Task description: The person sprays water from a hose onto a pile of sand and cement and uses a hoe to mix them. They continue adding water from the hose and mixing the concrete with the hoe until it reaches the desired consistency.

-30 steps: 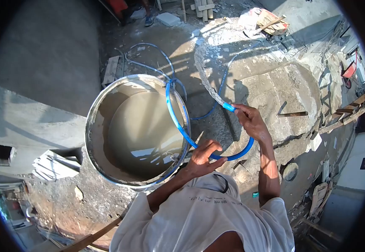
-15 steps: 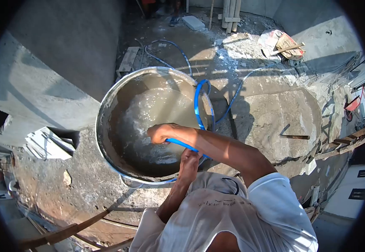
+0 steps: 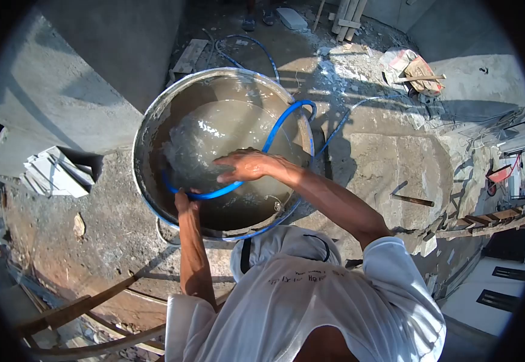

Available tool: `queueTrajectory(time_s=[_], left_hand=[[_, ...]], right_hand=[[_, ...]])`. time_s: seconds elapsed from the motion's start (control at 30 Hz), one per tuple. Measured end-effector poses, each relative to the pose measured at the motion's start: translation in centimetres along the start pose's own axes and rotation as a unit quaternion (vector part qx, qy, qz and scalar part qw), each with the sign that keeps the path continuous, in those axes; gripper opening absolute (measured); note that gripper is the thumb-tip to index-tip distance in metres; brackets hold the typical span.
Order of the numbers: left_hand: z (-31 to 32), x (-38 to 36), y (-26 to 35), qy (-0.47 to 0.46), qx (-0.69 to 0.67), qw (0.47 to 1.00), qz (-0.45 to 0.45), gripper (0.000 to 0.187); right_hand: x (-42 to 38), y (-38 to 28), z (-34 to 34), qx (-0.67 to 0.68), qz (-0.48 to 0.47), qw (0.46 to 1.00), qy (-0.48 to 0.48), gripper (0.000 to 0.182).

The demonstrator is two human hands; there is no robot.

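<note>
A blue hose (image 3: 220, 192) comes over the right rim of a large round tub (image 3: 143, 187) and bends leftward across it. Grey, cloudy water (image 3: 232, 130) stands in the tub, rippled and frothy at the left. My left hand (image 3: 187, 202) grips the hose near its end, at the tub's lower left rim. The end of the hose points toward the left inner wall. My right hand (image 3: 245, 166) is over the water beside the hose, open with fingers apart, and seems to hold nothing.
Stacked white tiles (image 3: 57, 172) lean at the left wall. A torn sack with a wooden handle (image 3: 422, 77) lies at the upper right, near rubble. Another person's feet (image 3: 249, 24) show at the top. A raised slab (image 3: 401, 163) lies right; a red wheelbarrow (image 3: 498, 175) stands beyond.
My left hand has moved left along the tub with the hose end. My right hand has let go of the hose and opened. The camera view has shifted slightly.
</note>
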State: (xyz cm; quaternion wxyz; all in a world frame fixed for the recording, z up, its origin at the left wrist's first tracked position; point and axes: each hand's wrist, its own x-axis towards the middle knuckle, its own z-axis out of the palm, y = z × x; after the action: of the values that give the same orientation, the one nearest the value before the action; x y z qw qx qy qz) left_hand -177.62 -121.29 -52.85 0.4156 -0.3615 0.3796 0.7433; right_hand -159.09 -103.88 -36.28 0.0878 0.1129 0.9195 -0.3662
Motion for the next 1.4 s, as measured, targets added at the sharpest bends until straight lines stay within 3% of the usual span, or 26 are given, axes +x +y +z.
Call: queueTrajectory(time_s=[0.03, 0.1, 0.13, 0.23, 0.3, 0.37, 0.47, 0.53, 0.57, 0.67, 0.7, 0.73, 0.77, 0.8, 0.87, 0.93, 0.97, 1.03, 1.07, 1.13, 1.17, 1.23, 1.27, 1.33, 1.37, 1.4], left_hand=[[0.6, 0.1, 0.6, -0.022, 0.083, 0.995, 0.042, 0.022], [-1.8, 5.9, 0.7, -0.057, 0.225, 0.968, 0.098, 0.036], [-0.3, 4.9, 0.1, -0.006, 0.334, 0.929, 0.158, 0.042], [5.0, 0.2, -4.6, 0.139, 0.590, 0.727, 0.322, 0.064], [4.8, -2.1, -7.0, 0.249, 0.709, 0.527, 0.397, 0.079], [5.8, 2.1, -8.5, -0.086, 0.725, 0.488, 0.479, 0.079], [10.3, -0.7, -13.1, -0.220, 0.787, 0.440, 0.373, 0.082], [12.4, 2.3, -17.9, -0.274, 0.712, 0.577, 0.293, 0.084], [13.8, 0.9, -18.1, -0.351, 0.633, 0.664, 0.187, 0.087], [17.1, 4.0, -19.4, -0.328, 0.655, 0.660, 0.167, 0.070], [18.5, 9.2, -18.1, -0.337, 0.608, 0.716, 0.063, 0.062], [18.5, 4.7, -18.0, -0.315, 0.626, 0.690, 0.181, 0.058], [19.0, 9.8, -17.3, -0.320, 0.585, 0.729, 0.159, 0.056], [18.4, 1.7, -18.2, -0.365, 0.576, 0.687, 0.251, 0.055], [18.5, -7.2, -19.5, -0.353, 0.618, 0.641, 0.287, 0.054], [16.6, -8.6, -20.7, -0.413, 0.662, 0.541, 0.313, 0.051], [15.4, -9.4, -21.5, -0.419, 0.659, 0.540, 0.316, 0.051], [13.3, -10.6, -23.1, -0.374, 0.713, 0.396, 0.441, 0.060], [12.6, -11.1, -23.8, -0.381, 0.711, 0.394, 0.441, 0.060], [11.4, -11.8, -24.2, -0.353, 0.733, 0.266, 0.517, 0.073], [10.7, -10.7, -24.6, -0.356, 0.729, 0.268, 0.520, 0.073], [9.3, -6.7, -25.1, -0.345, 0.733, 0.390, 0.438, 0.085], [9.1, -6.1, -24.7, -0.350, 0.751, 0.339, 0.446, 0.091], [9.4, -8.5, -25.0, -0.356, 0.741, 0.327, 0.467, 0.092], [9.3, -10.0, -25.1, -0.359, 0.725, 0.331, 0.485, 0.093], [9.3, -10.9, -25.2, -0.355, 0.730, 0.327, 0.484, 0.093]], right_hand=[[-1.4, -1.3, -0.5, -0.026, 0.073, 0.992, -0.103, 0.064], [-2.9, -0.4, 2.9, -0.095, 0.106, 0.978, -0.152, 0.061], [-3.2, 1.1, 6.1, -0.097, 0.101, 0.986, -0.091, 0.060], [-5.1, -0.1, 8.4, -0.040, 0.088, 0.995, 0.009, 0.055], [-8.4, -0.8, 8.3, 0.067, -0.003, 0.988, 0.138, 0.050], [-11.9, -2.5, 7.0, 0.108, 0.010, 0.974, 0.197, 0.046], [-15.6, -2.1, 7.1, 0.203, 0.097, 0.927, 0.299, 0.038], [-18.6, -0.1, 9.6, 0.238, 0.161, 0.872, 0.397, 0.032], [-20.3, 1.0, 10.9, 0.206, 0.190, 0.864, 0.417, 0.029], [-25.8, 2.1, 16.0, 0.200, 0.327, 0.778, 0.497, 0.028], [-27.4, 3.4, 18.9, 0.161, 0.385, 0.766, 0.489, 0.029], [-28.5, 4.6, 21.5, 0.125, 0.434, 0.757, 0.472, 0.030], [-30.0, 5.1, 24.2, 0.164, 0.483, 0.715, 0.478, 0.030], [-31.6, 4.8, 26.9, 0.204, 0.523, 0.674, 0.480, 0.031], [-34.0, 3.7, 30.9, 0.267, 0.573, 0.580, 0.514, 0.032], [-35.4, 4.6, 37.2, 0.373, 0.575, 0.466, 0.560, 0.033], [-36.1, 4.0, 38.8, 0.394, 0.593, 0.424, 0.560, 0.031], [-36.9, 3.2, 42.2, 0.404, 0.640, 0.358, 0.547, 0.028], [-37.0, 3.4, 44.9, 0.401, 0.659, 0.339, 0.539, 0.025], [-37.7, 2.6, 46.8, 0.436, 0.681, 0.327, 0.489, 0.027], [-37.6, 3.8, 50.8, 0.319, 0.710, 0.403, 0.480, 0.029], [-38.6, 4.0, 51.7, 0.308, 0.705, 0.407, 0.491, 0.031], [-39.1, 4.0, 51.3, 0.337, 0.699, 0.381, 0.503, 0.030], [-40.8, 4.5, 49.9, 0.367, 0.672, 0.343, 0.545, 0.026], [-41.8, 3.7, 46.8, 0.453, 0.641, 0.281, 0.553, 0.028], [-42.1, 4.8, 48.1, 0.391, 0.633, 0.317, 0.589, 0.027]])
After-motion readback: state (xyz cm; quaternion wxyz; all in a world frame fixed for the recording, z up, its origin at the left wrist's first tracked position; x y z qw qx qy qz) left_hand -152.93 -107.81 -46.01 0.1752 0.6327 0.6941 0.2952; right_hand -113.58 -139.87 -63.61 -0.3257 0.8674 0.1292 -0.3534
